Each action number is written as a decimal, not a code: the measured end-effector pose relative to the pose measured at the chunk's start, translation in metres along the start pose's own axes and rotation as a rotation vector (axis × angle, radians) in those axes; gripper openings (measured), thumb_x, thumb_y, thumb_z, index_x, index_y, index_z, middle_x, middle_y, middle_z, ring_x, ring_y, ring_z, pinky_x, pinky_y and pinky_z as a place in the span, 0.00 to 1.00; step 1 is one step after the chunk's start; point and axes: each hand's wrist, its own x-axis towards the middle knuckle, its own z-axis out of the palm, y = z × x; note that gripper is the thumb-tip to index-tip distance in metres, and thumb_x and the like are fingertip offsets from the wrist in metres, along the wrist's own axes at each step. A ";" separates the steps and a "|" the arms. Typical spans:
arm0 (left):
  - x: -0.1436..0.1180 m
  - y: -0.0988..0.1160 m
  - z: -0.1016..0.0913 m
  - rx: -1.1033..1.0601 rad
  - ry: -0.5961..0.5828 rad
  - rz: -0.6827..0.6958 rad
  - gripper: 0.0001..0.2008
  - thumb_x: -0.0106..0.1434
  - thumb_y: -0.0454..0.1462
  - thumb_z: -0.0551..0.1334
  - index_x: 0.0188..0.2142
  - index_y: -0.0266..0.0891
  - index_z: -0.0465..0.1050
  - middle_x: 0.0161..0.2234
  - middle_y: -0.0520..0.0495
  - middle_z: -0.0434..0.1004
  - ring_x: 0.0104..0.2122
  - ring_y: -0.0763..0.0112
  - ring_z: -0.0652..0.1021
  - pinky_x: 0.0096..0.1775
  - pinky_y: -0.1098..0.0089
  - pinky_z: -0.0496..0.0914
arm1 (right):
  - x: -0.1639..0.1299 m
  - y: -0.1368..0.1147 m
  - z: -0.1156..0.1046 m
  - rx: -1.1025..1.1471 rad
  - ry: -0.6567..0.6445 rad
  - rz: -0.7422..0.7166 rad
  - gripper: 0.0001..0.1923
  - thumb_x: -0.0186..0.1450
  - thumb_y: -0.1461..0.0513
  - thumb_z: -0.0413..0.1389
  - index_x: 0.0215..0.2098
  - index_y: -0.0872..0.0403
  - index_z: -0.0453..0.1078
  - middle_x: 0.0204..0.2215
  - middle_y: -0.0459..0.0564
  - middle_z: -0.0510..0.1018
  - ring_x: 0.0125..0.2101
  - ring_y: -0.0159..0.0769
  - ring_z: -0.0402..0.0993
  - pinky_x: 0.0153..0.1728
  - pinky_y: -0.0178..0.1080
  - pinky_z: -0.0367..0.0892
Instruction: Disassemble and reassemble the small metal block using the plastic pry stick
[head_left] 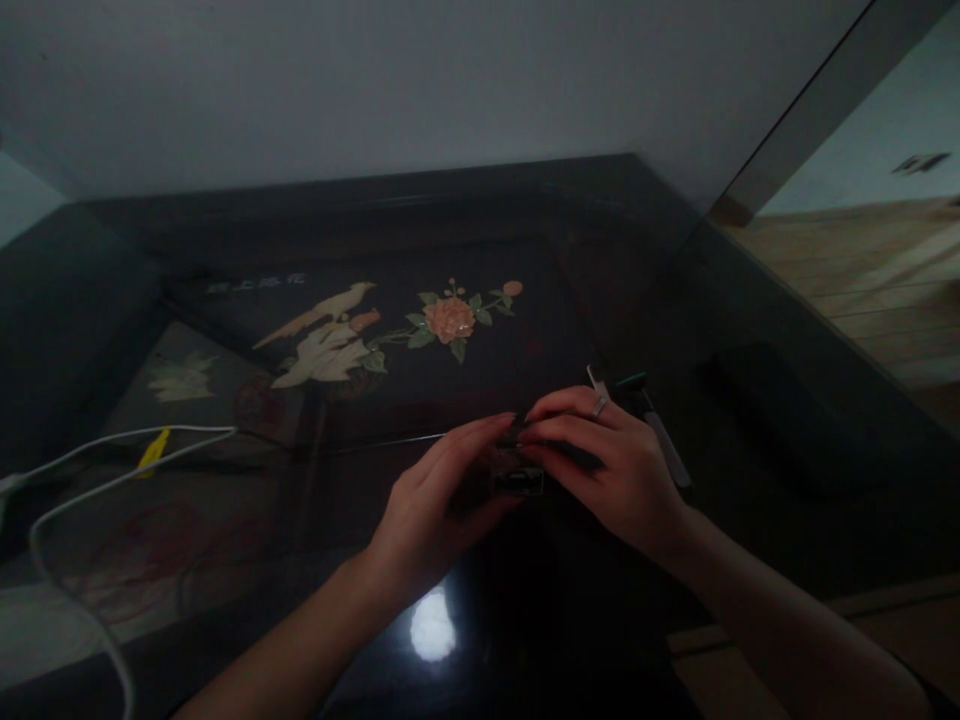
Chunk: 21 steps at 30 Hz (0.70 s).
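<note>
Between my hands is a small dark box-like object with a shiny, clear-looking edge; its exact kind does not show in the dim light. My left hand grips it from the left, fingers along the far side and thumb near the close edge. From the right, my right hand pinches at its top with thumb and fingers, a ring on one finger. Just beyond the right hand lie a thin pale metal tool, partly covered by the hand, and a small green-edged piece.
The dark glossy table bears an inlaid picture of birds and a flower. A white cable with a yellow tag lies at the left. A black flat case-like object rests at the right. A pale wall stands behind.
</note>
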 end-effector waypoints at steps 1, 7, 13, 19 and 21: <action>0.000 0.000 0.000 -0.013 0.002 -0.007 0.31 0.57 0.29 0.67 0.58 0.43 0.61 0.49 0.45 0.76 0.42 0.68 0.79 0.48 0.66 0.75 | 0.000 0.000 0.000 0.005 -0.006 -0.004 0.04 0.65 0.65 0.57 0.35 0.52 0.74 0.36 0.50 0.77 0.38 0.38 0.75 0.40 0.41 0.71; 0.001 0.002 0.003 -0.287 -0.011 -0.173 0.32 0.56 0.28 0.66 0.58 0.46 0.62 0.49 0.44 0.77 0.39 0.69 0.80 0.43 0.67 0.78 | 0.004 -0.002 -0.002 0.158 -0.056 0.122 0.05 0.63 0.68 0.58 0.34 0.53 0.74 0.34 0.49 0.80 0.36 0.35 0.77 0.38 0.37 0.72; 0.008 0.005 0.004 -0.622 0.061 -0.422 0.25 0.59 0.30 0.64 0.55 0.41 0.65 0.55 0.39 0.73 0.37 0.69 0.81 0.40 0.67 0.79 | 0.004 0.000 0.001 0.346 -0.013 0.337 0.03 0.63 0.66 0.59 0.31 0.53 0.74 0.33 0.48 0.80 0.35 0.35 0.77 0.35 0.37 0.72; 0.013 0.002 0.002 -0.790 0.023 -0.602 0.13 0.61 0.37 0.63 0.46 0.37 0.71 0.36 0.44 0.82 0.28 0.67 0.83 0.29 0.70 0.79 | 0.002 0.005 0.010 0.595 0.004 0.511 0.03 0.61 0.61 0.61 0.30 0.53 0.74 0.36 0.50 0.81 0.34 0.35 0.79 0.34 0.37 0.75; 0.014 0.002 0.002 -0.839 0.014 -0.638 0.14 0.63 0.39 0.62 0.47 0.36 0.70 0.35 0.44 0.82 0.26 0.67 0.83 0.27 0.70 0.79 | 0.002 0.005 0.012 0.653 0.007 0.544 0.04 0.60 0.61 0.61 0.30 0.54 0.74 0.38 0.50 0.81 0.34 0.34 0.79 0.35 0.37 0.76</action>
